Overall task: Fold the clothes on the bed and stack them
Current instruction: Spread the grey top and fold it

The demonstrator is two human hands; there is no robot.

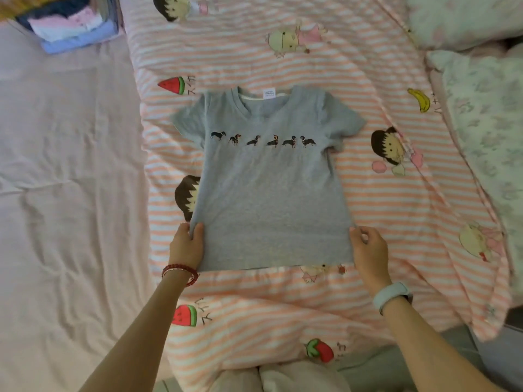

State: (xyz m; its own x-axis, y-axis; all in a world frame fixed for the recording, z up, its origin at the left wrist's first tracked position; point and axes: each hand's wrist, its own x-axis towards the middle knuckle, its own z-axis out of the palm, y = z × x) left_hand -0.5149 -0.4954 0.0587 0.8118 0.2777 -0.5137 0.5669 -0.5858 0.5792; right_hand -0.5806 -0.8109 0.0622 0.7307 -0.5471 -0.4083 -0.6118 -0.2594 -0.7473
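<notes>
Both hands grip the lower part of a grey T-shirt (268, 199) that lies spread face up on the striped quilt (382, 193). On its near left edge, the left hand (186, 246) pinches a small fold of the side seam between thumb and curled fingers, just above the hem corner. At the near right edge the right hand (368, 250) has its fingertips closed on the fabric, the other fingers loosely bent above it. Laid flat, the shirt points its neckline and white label away from the person, both short sleeves out to the sides, with a row of small dark dogs printed across the chest. Its hem runs straight between the two wrists. A red bead bracelet (181, 271) circles the left wrist and a pale blue watch band (392, 295) the right. Pink and white stripes cover the quilt, with cartoon children, watermelon slices, a banana and a strawberry printed on it. To the left lies a plain pale pink sheet (65, 179), wrinkled. At the far left corner sits a stack of folded clothes (73, 26) in blue, pink and white, well apart from the shirt. A floral pillow (486, 114) lies along the right edge.
</notes>
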